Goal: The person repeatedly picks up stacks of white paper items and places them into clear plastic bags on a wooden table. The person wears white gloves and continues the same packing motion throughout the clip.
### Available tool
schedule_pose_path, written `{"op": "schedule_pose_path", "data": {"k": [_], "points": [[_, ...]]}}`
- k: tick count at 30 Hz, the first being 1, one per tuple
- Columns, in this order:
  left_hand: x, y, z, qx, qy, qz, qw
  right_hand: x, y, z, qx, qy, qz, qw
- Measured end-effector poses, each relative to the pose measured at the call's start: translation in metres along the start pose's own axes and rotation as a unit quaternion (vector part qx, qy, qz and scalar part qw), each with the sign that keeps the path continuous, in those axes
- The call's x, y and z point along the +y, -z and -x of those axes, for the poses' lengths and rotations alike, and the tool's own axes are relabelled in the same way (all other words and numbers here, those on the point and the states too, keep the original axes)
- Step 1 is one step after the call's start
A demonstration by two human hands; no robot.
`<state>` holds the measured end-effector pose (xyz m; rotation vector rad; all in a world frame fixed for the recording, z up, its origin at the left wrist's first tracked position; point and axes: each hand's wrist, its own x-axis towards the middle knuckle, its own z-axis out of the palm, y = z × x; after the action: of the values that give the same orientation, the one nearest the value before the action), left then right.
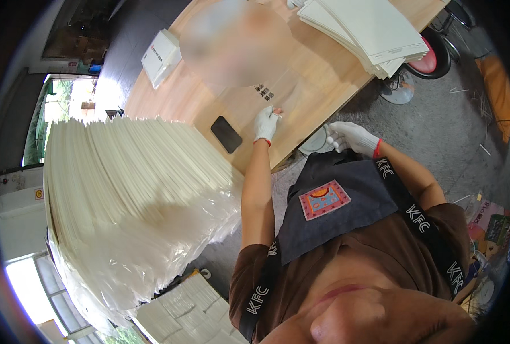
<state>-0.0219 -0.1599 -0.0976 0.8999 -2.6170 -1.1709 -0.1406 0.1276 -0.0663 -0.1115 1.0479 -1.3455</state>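
Note:
My left hand [264, 124], in a white glove with a red cuff and bare fingertips, is over the wooden table [318, 63]. Its fingers are bent together; what they hold, if anything, is too small to make out. Just beyond them are small black printed marks [264, 92] on what looks like a clear film. A dark phone [226, 135] lies flat to the left of this hand. My right hand [353, 139], gloved the same way, is off the table's near edge in front of my dark apron [346, 221]. Its fingers are loosely apart, with nothing visible in them.
Left of me stands a tall stack of white sheets [134, 172], partly wrapped in clear plastic. White cards [375, 28] are piled at the table's far right. A white box [162, 57] sits far left. Round stools [430, 54] stand beyond the right edge. Part of the tabletop is blurred.

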Motion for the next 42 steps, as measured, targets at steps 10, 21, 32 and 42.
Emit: {"op": "schedule_pose_path", "data": {"k": [10, 21, 32, 42], "points": [[-0.006, 0.006, -0.023, 0.025, -0.007, 0.287, 0.958, -0.06, -0.066, -0.121, 0.11, 0.216, 0.464, 0.852], [0.098, 0.028, -0.01, 0.003, -0.017, 0.4, 0.916, -0.073, -0.013, -0.044, 0.032, 0.126, 0.266, 0.955], [0.239, -0.064, 0.113, -0.102, -0.499, 0.049, 0.859, -0.033, 0.008, -0.008, 0.231, 0.217, 0.592, 0.741], [0.082, -0.052, 0.018, 0.06, -0.101, 0.132, 0.984, -0.101, 0.052, -0.001, 0.276, 0.29, 0.687, 0.606]]}}
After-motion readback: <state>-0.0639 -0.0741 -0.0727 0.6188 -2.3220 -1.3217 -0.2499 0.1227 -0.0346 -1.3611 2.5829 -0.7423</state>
